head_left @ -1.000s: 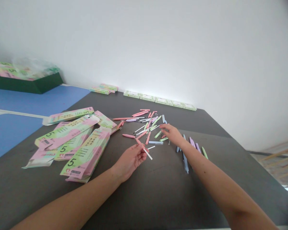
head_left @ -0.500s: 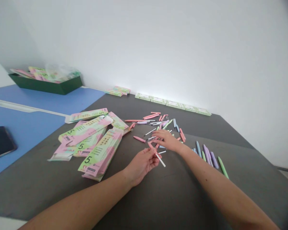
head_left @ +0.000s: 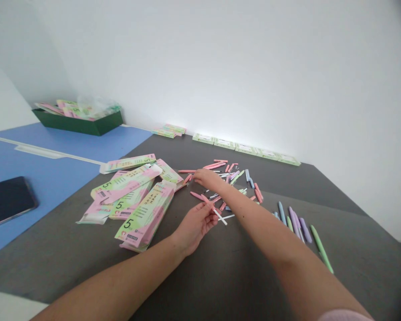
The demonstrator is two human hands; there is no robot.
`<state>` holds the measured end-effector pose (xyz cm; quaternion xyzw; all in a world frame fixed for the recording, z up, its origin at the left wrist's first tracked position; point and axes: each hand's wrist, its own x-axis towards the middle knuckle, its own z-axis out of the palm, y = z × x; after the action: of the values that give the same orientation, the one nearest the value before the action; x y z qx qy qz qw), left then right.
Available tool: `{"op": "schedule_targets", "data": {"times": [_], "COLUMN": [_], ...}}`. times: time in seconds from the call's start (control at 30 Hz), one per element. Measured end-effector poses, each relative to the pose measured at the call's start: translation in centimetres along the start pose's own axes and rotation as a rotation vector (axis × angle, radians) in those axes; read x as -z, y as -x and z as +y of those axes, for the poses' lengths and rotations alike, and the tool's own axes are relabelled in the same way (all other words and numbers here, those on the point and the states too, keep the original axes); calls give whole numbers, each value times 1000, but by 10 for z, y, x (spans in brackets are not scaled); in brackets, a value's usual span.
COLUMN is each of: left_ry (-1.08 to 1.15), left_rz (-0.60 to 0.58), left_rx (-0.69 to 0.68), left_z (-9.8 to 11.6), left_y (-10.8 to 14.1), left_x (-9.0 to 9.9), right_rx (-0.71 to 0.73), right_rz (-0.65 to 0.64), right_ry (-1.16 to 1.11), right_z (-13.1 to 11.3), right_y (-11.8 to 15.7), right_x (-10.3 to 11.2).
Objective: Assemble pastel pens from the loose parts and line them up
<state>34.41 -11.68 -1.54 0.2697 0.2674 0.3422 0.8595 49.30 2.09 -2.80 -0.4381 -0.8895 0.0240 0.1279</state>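
Note:
My left hand holds a pink pen barrel between thumb and fingers, and a white refill sticks out of it. My right hand reaches across above the left hand, its fingertips down at the far left of a loose pile of pink, green, lilac and white pen parts. Whatever lies under those fingers is hidden. Flat pink-and-green packets printed with a 5 lie overlapping just left of the pile.
Several finished pastel pens lie to the right on the dark table. Small green boxes line the wall. A green tray of packets and a phone sit on the blue surface.
My right hand has moved left across the pile towards the packets. My left hand keeps the pink barrel and refill. The whole view has shifted slightly as my head turned.

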Motion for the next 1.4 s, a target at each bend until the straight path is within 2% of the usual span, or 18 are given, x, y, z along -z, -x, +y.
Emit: {"op": "schedule_targets", "data": {"times": [0.13,0.3,0.47,0.57,0.73,0.87,1.0,1.07,1.17,1.27,1.4], "left_ry": [26,27,35,62,209,344,390,395,379,361,322], "left_rz": [1,2,-4,-9,57,58,39,39,68,68,25], "left_rx": [-10,-8,-8,-16,30,73,73,73,69,73,74], "left_z": [2,1,1,2,7,16,21,21,19,18,19], "left_y": [-3,-2,-2,-3,-7,-9,-8,-8,-8,-9,-8], "left_x": [2,2,1,2,6,7,5,5,5,6,5], "right_rx": [89,54,28,9,-30,-145,-373,-523,-587,-611,-686], "right_rz": [-97,-127,-163,-164,-104,85,369,686,957,1048,1044], "right_ry": [63,149,216,246,218,153,39,-418,-831,-1021,-1214], "right_z": [-10,-16,-15,-16,-20,-23,-38,-55,-91,-125,-150], "right_y": [-8,-9,-16,-19,-17,-1,40,67,107,135,156], "right_x": [2,7,1,-4,-1,15,32,38,44,46,43]}}
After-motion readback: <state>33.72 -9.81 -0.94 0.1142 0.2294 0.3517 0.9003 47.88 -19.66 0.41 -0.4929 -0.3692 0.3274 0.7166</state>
